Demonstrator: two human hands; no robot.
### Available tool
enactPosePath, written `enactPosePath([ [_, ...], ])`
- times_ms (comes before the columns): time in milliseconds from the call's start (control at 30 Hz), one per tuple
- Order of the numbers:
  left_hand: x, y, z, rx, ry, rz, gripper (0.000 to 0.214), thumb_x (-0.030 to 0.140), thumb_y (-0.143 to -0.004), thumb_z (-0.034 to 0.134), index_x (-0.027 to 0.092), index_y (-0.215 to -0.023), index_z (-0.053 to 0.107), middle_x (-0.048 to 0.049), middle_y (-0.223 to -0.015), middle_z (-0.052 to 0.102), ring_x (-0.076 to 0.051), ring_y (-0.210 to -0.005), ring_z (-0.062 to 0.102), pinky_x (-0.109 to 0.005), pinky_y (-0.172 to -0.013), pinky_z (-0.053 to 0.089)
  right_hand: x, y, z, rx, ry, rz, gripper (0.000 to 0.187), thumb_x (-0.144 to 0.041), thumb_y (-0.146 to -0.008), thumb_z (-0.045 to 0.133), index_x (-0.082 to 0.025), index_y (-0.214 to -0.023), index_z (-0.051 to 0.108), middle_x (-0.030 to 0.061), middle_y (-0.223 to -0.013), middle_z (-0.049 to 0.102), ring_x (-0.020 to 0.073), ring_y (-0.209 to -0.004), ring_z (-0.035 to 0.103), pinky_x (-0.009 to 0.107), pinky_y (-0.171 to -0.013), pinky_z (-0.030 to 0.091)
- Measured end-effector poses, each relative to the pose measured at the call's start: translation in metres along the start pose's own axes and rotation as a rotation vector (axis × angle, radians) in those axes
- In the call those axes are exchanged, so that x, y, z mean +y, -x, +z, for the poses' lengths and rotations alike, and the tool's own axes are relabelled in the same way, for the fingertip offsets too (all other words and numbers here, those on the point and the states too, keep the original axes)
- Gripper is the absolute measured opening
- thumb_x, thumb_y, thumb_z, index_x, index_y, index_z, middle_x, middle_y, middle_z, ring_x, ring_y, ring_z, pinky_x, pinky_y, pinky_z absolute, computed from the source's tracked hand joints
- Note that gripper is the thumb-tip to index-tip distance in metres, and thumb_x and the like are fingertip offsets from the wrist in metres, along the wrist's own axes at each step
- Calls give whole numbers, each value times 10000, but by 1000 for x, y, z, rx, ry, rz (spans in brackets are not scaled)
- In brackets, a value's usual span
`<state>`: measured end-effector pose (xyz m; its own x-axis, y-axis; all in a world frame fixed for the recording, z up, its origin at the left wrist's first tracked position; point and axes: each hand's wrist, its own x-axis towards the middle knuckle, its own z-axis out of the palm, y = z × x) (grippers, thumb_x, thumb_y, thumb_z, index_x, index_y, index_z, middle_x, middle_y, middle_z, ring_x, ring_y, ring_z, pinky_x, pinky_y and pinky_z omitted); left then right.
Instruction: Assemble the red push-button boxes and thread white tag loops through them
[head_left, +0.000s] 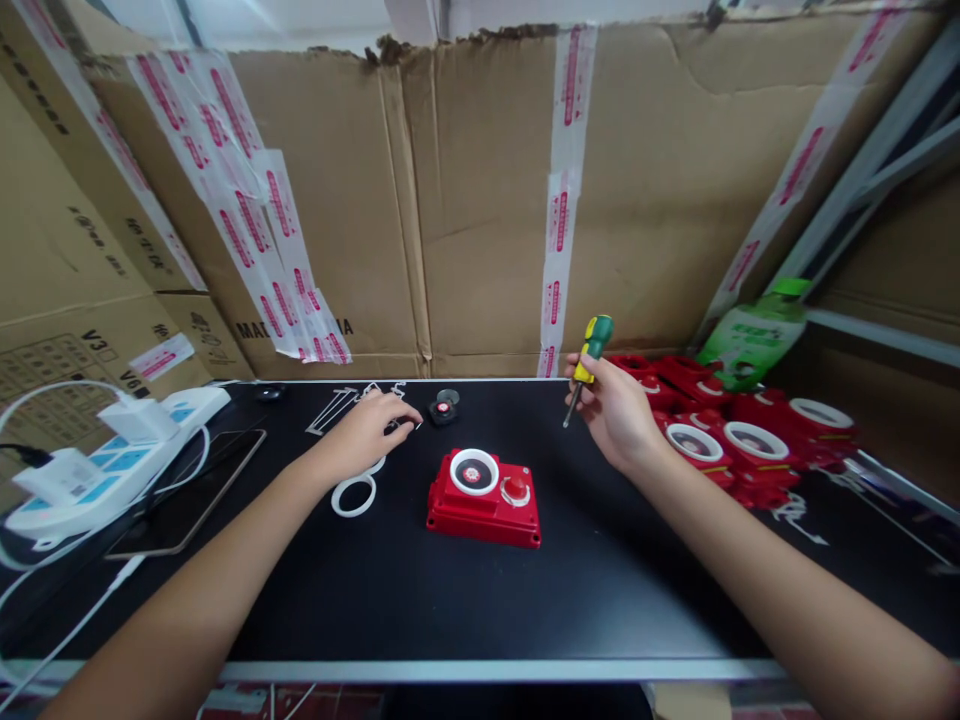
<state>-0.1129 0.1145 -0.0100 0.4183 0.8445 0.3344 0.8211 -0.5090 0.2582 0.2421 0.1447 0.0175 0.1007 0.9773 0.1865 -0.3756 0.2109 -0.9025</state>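
My right hand (619, 412) is raised over the right half of the table, closed round a screwdriver (592, 350) with a green and yellow handle, its tip slanting down. To the left, my left hand (373, 432) hovers over several thin metal pieces (332, 410), thumb and forefinger pinched together; what is between them is too small to make out. White rings (353, 496) lie just below that hand. A red box-shaped device (484, 510) with a white-rimmed round speaker and a red knob sits between my hands. Behind it is a small black round part (444, 406).
Several similar red devices (720, 440) are piled at the right, with a green bottle (757, 335) behind them. On the left lie a white power strip (112, 460) with cables and a phone (195, 495). A cardboard wall (487, 200) rises along the table's back.
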Motion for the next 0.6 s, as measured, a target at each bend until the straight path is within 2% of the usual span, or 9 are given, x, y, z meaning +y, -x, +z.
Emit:
enactPosePath([
  [67,2,-1,5,-13,-23,10,263,334,-1027,575,247,-1157,787,-74,-1132,777,-285,-1082,624,-453,-1002,479,1,2,1,-19,13,-1,288,-417,-764,833,-188,-931,777,-3,-841,645,76,-573,369,209,-535,403],
  [333,-1,-6,17,-42,-74,29,249,247,-1011,577,218,-985,823,-65,-1111,810,-281,-1038,635,-440,-996,475,3,7,5,-69,56,-11,275,-425,-798,790,-195,-945,761,-14,-823,641,76,-551,359,232,-526,367],
  [467,-1,-8,20,-15,-82,-9,135,201,-927,670,233,-882,793,-46,-960,801,-279,-977,636,-413,-941,482,2,8,6,-90,70,-22,267,-437,-811,777,-195,-916,737,-6,-845,656,73,-553,366,234,-531,363],
  [600,-1,-9,22,20,-58,-70,62,166,-857,704,227,-854,717,-26,-837,743,-246,-877,654,-349,-808,499,1,12,8,-113,81,-37,255,-445,-819,766,-206,-882,705,-8,-849,651,78,-558,371,243,-535,373],
])
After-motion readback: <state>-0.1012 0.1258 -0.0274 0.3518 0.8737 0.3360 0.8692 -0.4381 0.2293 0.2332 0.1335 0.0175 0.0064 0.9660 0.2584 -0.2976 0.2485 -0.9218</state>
